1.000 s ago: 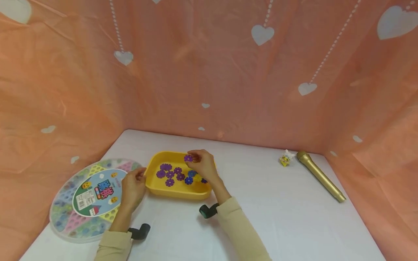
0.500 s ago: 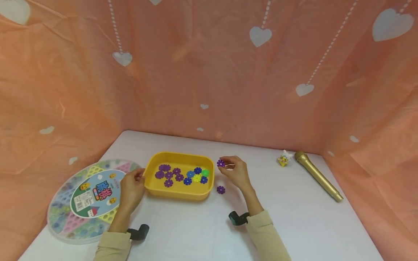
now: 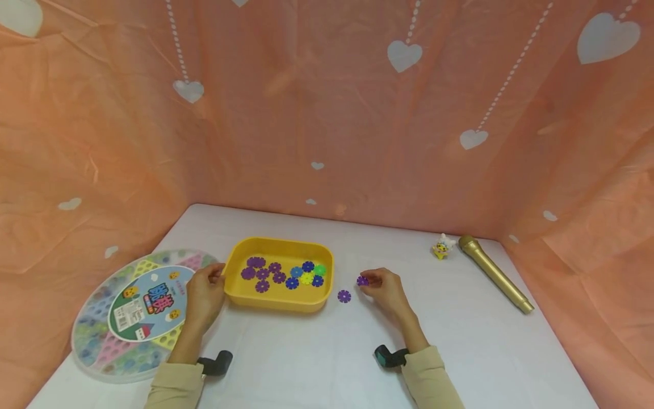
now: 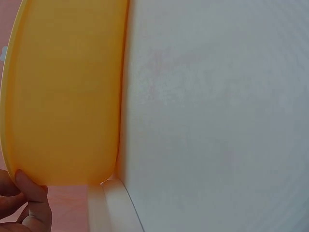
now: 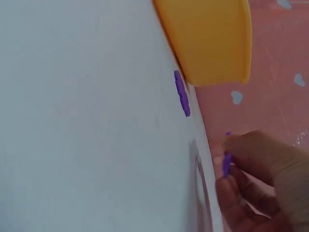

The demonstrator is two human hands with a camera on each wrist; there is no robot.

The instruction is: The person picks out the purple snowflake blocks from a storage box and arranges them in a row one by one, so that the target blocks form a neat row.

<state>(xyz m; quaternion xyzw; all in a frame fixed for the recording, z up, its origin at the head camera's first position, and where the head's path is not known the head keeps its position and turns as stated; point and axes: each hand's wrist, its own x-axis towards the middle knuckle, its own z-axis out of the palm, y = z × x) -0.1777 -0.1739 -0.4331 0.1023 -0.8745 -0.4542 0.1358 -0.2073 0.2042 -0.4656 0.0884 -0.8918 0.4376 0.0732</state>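
A yellow plastic basin point(image 3: 276, 303) stands on the white table, with several purple, blue, yellow and green snowflake discs point(image 3: 263, 274) in it. At its left end my left hand point(image 3: 204, 295) pinches the rim; the left wrist view shows the thumb point(image 4: 30, 186) against the outer wall. To the right of the basin, my right hand point(image 3: 386, 291) holds a purple snowflake disc point(image 3: 362, 281) between thumb and fingers, low over the table. Seen edge-on in the right wrist view, that disc point(image 5: 227, 164) is partly hidden by the thumb. Another purple disc point(image 3: 344, 296) lies flat beside the basin.
A round Chinese checkers set point(image 3: 114, 346) lies at the left, partly under my left forearm. Toward the back right are a small white and yellow figurine point(image 3: 443, 247) and a gold microphone point(image 3: 495, 274). A pink curtain point(image 3: 327, 113) with white hearts rises behind the table.
My right hand has carried a purple disc out of the basin to the right, then lowered it toward the table near the other disc. The left hand stays at the basin's rim.
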